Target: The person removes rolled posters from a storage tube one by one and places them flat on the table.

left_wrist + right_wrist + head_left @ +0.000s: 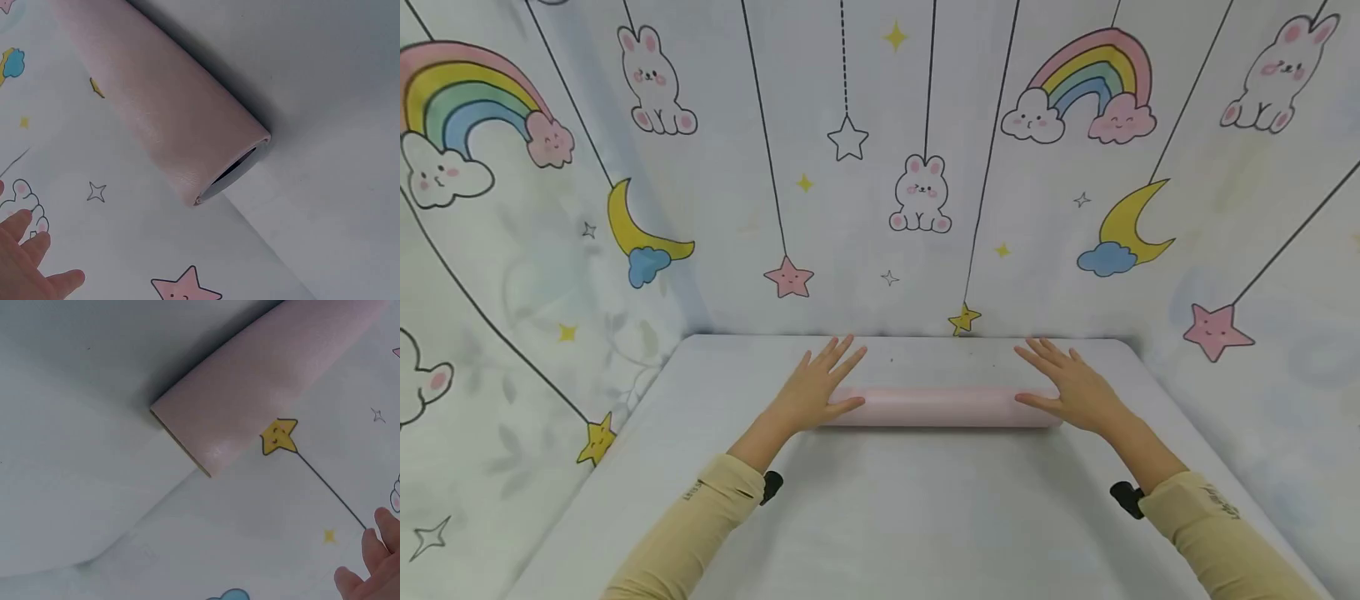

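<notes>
A pink roll (pixel 940 408), apparently a rolled-up sheet or mat, lies crosswise on the white table. Its surface looks smooth and slightly leathery in the left wrist view, where the near end of the roll (pixel 162 100) shows a dark hollow. My left hand (pixel 811 393), fingers spread, is at its left end. At the right end is my right hand (pixel 1082 396), spread the same way. In both wrist views the visible fingertips stand apart from the roll, and neither hand holds anything. The hands partly cover the roll's ends in the head view.
The white tabletop (pixel 917 508) reaches back to a wall covering (pixel 865 217) printed with rabbits, rainbows, moons and stars. Similar covering runs along both sides. A dark device (pixel 771 487) sits at the left wrist, another dark device (pixel 1127 499) at the right.
</notes>
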Demonstrator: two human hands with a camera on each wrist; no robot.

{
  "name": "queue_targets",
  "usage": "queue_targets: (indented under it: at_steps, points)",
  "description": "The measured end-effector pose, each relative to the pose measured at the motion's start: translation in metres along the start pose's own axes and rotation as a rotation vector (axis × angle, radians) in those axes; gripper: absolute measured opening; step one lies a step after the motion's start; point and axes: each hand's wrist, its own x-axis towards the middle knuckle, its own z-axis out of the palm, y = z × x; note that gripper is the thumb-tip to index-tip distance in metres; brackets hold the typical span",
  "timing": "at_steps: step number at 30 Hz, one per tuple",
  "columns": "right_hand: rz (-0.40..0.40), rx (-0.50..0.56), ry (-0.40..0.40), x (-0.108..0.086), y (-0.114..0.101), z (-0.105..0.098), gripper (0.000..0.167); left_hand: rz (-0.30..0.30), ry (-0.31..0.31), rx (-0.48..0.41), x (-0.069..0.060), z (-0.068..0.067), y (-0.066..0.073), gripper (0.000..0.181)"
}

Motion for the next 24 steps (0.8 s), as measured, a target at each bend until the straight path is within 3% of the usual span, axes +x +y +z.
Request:
queue_targets:
  at_steps: [6,15,24]
  points:
    - [-0.005,0.010,0.004,0.000,0.001,0.007,0.079,0.021,0.046,-0.036,-0.004,0.009,-0.001,0.072]
    - [0.004,0.046,-0.030,0.002,0.005,0.019,0.078,-0.025,-0.034,-0.014,-0.007,0.023,-0.004,0.073]
    - [0.030,0.067,-0.058,0.004,0.011,0.032,0.081,-0.005,0.000,-0.038,-0.001,0.036,-0.006,0.069]
